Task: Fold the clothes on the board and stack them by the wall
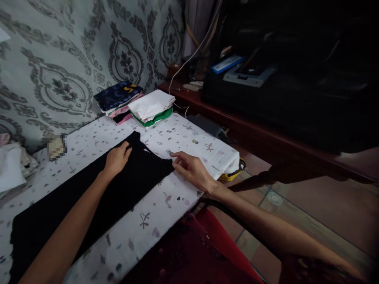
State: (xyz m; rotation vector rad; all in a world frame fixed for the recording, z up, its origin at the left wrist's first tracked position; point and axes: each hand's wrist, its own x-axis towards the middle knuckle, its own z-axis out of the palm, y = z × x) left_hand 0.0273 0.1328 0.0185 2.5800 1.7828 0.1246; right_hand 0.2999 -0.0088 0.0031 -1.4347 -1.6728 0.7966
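Note:
A black garment (pixel 130 173), apparently a sleeveless top, lies spread across the patterned white tablecloth (pixel 166 225). Its neckline end points away from me, with two strap-like corners and a small white gap between them. My left hand (pixel 117 157) rests on the cloth near the far corner, fingers curled against the fabric. At the right corner, my right hand (pixel 191 169) has thumb and index finger around the garment's edge. My left forearm hides part of the garment.
Behind the garment stand a folded clothes stack (pixel 118 96) and white folded cloth on green (pixel 152 104). Pale clothes (pixel 14 165) lie at the left. A dark red wooden shelf (pixel 195 100) borders the table's right side, with a white cable (pixel 192 55) hanging over it.

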